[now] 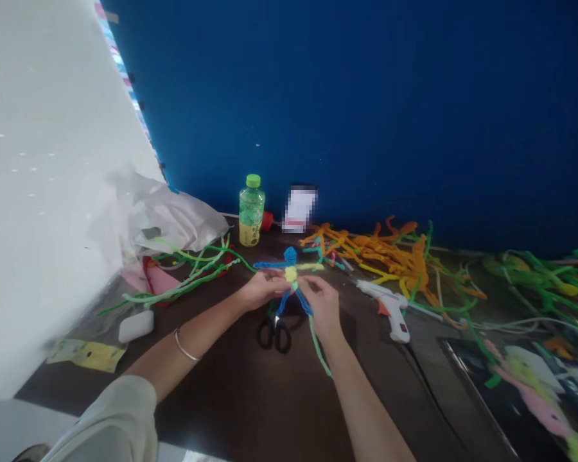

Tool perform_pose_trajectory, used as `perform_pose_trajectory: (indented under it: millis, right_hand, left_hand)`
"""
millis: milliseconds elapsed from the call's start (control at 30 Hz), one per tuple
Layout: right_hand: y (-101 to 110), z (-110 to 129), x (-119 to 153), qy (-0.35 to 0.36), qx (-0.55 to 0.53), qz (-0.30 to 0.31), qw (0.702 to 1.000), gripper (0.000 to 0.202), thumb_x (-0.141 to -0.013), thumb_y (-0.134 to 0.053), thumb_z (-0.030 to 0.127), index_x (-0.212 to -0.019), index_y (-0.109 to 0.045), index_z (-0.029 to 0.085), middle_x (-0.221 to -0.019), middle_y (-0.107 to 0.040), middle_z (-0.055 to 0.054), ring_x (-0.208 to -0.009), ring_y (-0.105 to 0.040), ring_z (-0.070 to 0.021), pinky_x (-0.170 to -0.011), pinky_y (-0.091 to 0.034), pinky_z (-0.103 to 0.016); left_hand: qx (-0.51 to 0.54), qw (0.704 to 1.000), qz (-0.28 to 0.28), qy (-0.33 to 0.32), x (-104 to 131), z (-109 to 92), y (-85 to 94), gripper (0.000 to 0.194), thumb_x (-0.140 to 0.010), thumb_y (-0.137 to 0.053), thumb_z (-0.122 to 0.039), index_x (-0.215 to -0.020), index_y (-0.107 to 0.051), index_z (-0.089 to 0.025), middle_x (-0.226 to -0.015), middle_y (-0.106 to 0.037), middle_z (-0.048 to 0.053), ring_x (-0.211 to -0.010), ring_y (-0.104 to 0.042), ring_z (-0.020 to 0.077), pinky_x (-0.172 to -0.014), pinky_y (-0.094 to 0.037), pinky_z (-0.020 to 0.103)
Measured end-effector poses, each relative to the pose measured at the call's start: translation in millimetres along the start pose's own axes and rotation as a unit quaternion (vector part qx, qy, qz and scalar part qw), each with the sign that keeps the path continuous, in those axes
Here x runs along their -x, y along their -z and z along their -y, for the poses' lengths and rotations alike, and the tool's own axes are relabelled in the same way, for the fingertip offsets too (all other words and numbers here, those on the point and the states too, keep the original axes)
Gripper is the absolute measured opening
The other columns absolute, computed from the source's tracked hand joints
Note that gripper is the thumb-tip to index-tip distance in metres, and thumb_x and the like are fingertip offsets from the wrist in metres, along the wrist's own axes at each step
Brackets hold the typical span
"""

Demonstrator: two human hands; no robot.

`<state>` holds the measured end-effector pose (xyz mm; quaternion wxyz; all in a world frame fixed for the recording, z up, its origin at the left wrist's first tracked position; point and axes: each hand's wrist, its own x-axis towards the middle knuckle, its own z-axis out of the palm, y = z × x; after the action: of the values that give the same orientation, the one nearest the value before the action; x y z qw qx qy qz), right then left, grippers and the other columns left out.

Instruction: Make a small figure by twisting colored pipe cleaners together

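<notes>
Between my two hands, above the dark table, is a small pipe-cleaner figure [291, 274] with a blue head, a yellow body, one blue and one yellow arm, and blue legs. My left hand [264, 287] pinches its left side with closed fingers. With my right hand [322, 301] I grip its lower right side near a pale green pipe cleaner [320, 346], which hangs down past the palm. Black-handled scissors [274, 336] lie on the table just below the figure, their blades partly hidden.
A white glue gun [390, 308] lies to the right, its cord trailing forward. Orange pipe cleaners [395, 253] are heaped behind it. Green pipe cleaners [187, 279] and a white earphone case [135, 326] lie left. A green-capped bottle [252, 215] and a propped phone [299, 208] stand at the back.
</notes>
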<state>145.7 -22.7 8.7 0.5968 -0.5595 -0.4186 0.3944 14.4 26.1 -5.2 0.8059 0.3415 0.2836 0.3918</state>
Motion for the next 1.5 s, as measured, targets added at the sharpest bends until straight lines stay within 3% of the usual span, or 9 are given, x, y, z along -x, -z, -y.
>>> perform_pose_trajectory:
  millis: [100, 200, 467, 600, 767, 900, 1033, 1233, 1500]
  right_hand:
    - [-6.2, -3.1, 1.3, -0.103, -0.127, 0.034, 0.986, 0.021, -0.060, -0.069, 0.033, -0.071, -0.063, 0.015, -0.052, -0.056, 0.003, -0.040, -0.042, -0.0064, -0.038, -0.030, -0.019]
    - [-13.7, -6.2, 5.3, -0.129, -0.183, 0.012, 0.974, 0.022, -0.054, -0.072, 0.029, -0.069, -0.064, 0.015, -0.050, -0.055, 0.003, -0.039, -0.041, -0.0053, -0.035, -0.026, -0.017]
    - [-27.1, -7.3, 15.6, -0.164, -0.164, -0.087, 0.969, 0.019, -0.054, -0.071, 0.030, -0.062, -0.063, 0.015, -0.046, -0.049, 0.006, -0.038, -0.038, -0.0050, -0.035, -0.025, -0.018]
    - [-27.4, -10.2, 16.0, -0.162, -0.163, -0.049, 0.972, 0.021, -0.057, -0.070, 0.034, -0.060, -0.062, 0.014, -0.044, -0.044, 0.007, -0.038, -0.035, -0.0048, -0.036, -0.024, -0.019]
    - [-26.5, -13.5, 18.5, -0.095, -0.094, -0.011, 0.991, 0.025, -0.065, -0.064, 0.039, -0.073, -0.064, 0.015, -0.043, -0.040, 0.007, -0.039, -0.034, -0.0063, -0.038, -0.026, -0.020]
    - [-20.9, -10.3, 17.7, 0.062, 0.109, -0.045, 0.991, 0.024, -0.072, -0.058, 0.037, -0.080, -0.064, 0.015, -0.059, -0.056, -0.001, -0.052, -0.050, -0.0123, -0.050, -0.042, -0.025]
    - [-10.9, -6.9, 13.9, 0.258, 0.333, -0.064, 0.905, 0.020, -0.080, -0.048, 0.030, -0.078, -0.064, 0.017, -0.086, -0.060, -0.010, -0.074, -0.058, -0.0179, -0.066, -0.047, -0.030]
    - [-0.8, -10.2, 10.0, 0.348, 0.480, -0.017, 0.805, 0.024, -0.086, -0.038, 0.018, -0.094, -0.061, 0.017, -0.095, -0.064, -0.009, -0.087, -0.060, -0.0181, -0.072, -0.046, -0.027]
    - [5.2, -7.5, 8.8, 0.371, 0.517, 0.009, 0.772, 0.026, -0.084, -0.039, 0.014, -0.095, -0.062, 0.017, -0.087, -0.066, -0.009, -0.082, -0.060, -0.0183, -0.071, -0.045, -0.026]
  left_hand:
    - [0.028, 0.999, 0.035, 0.025, 0.3, -1.1, 1.4, 0.032, -0.052, -0.077, -0.017, -0.080, -0.061, -0.012, -0.077, -0.064, 0.004, -0.071, -0.061, 0.0120, -0.074, -0.048, 0.027]
    - [0.042, 0.999, 0.028, 0.009, -0.3, -1.4, 2.5, 0.028, -0.054, -0.075, -0.017, -0.078, -0.062, -0.014, -0.078, -0.064, 0.003, -0.075, -0.061, 0.0121, -0.076, -0.047, 0.025]
    - [-0.032, 0.992, -0.048, -0.113, -2.0, 3.7, 2.2, 0.028, -0.053, -0.075, -0.022, -0.075, -0.061, -0.012, -0.074, -0.063, 0.002, -0.071, -0.059, 0.0117, -0.073, -0.047, 0.026]
    - [-0.090, 0.978, -0.074, -0.175, 1.1, 2.6, 0.3, 0.027, -0.055, -0.074, -0.024, -0.074, -0.059, -0.012, -0.072, -0.062, 0.001, -0.069, -0.058, 0.0113, -0.070, -0.047, 0.026]
    - [-0.135, 0.956, -0.117, -0.234, 2.9, 0.5, -0.8, 0.025, -0.057, -0.072, -0.026, -0.074, -0.057, -0.015, -0.071, -0.060, 0.000, -0.068, -0.057, 0.0108, -0.068, -0.046, 0.025]
    - [-0.189, 0.939, -0.141, -0.251, 1.3, 1.9, 1.9, 0.025, -0.058, -0.070, -0.028, -0.075, -0.057, -0.015, -0.070, -0.059, 0.001, -0.066, -0.057, 0.0118, -0.065, -0.046, 0.025]
    - [-0.210, 0.935, -0.135, -0.254, 0.5, 1.9, 2.6, 0.025, -0.060, -0.069, -0.029, -0.074, -0.055, -0.015, -0.069, -0.057, 0.000, -0.063, -0.056, 0.0105, -0.062, -0.045, 0.024]
    - [-0.147, 0.964, -0.078, -0.207, 2.0, -2.1, -2.3, 0.027, -0.058, -0.071, -0.025, -0.073, -0.051, -0.015, -0.070, -0.056, -0.002, -0.065, -0.056, 0.0091, -0.067, -0.046, 0.024]
    - [-0.174, 0.956, -0.094, -0.214, 1.7, -3.0, -4.0, 0.028, -0.058, -0.072, -0.025, -0.076, -0.054, -0.014, -0.072, -0.061, 0.002, -0.069, -0.060, 0.0135, -0.070, -0.048, 0.030]
